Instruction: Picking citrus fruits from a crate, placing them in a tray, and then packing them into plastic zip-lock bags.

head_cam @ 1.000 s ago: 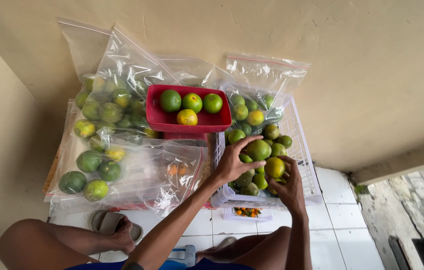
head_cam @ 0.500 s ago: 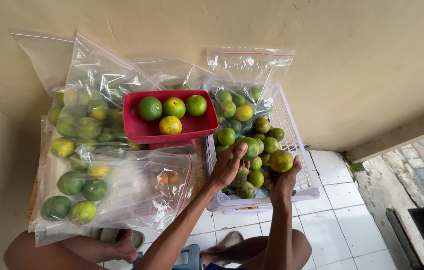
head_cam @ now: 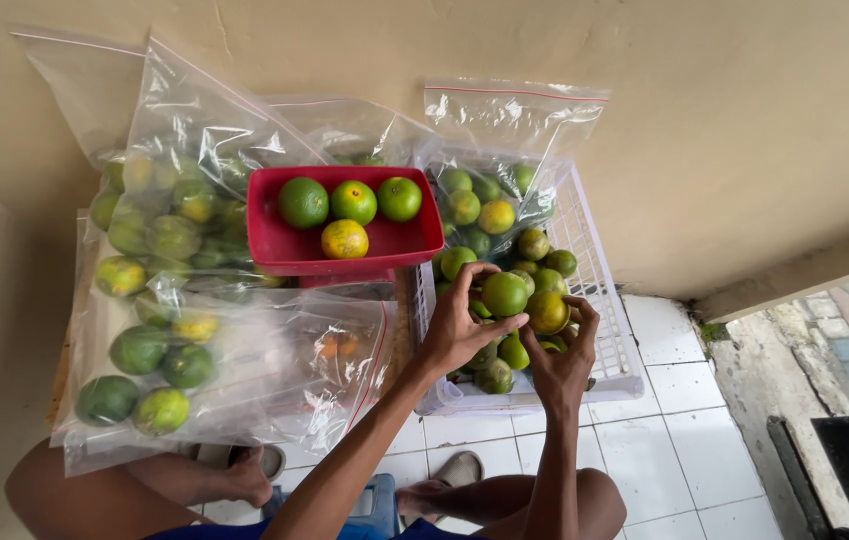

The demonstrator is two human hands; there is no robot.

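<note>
Change first: a second ago the left hand (head_cam: pixel 456 330) gripped a green orange (head_cam: pixel 504 294) and the right hand (head_cam: pixel 559 365) lay low in the white crate (head_cam: pixel 612 345) with a yellow orange (head_cam: pixel 547 312) just above it. Half a second ago both hands were down among the fruit. Now each is closed on one fruit, lifted just off the pile: left fingers wrap the green one, right fingers hold the yellower one, and the two fruits touch. Reads as picking and comparing fruit from the crate; nothing new has gone into the tray.

Near: the person's knees, and a sandal (head_cam: pixel 456 470) on the tiled floor at 6 o'clock.

Mid: the crate at 3 o'clock holds loose green and yellowish oranges. At 9 o'clock a flat clear bag (head_cam: pixel 244 370) holds several green ones.

Far: the red tray (head_cam: pixel 274 245) at 12 o'clock holds four oranges, three green in a row and one yellow in front. Upright clear bags (head_cam: pixel 184 140) at 10–11 o'clock are packed with fruit. Another bag (head_cam: pixel 504 125) stands in the crate's far end, part filled, against the wall.
</note>
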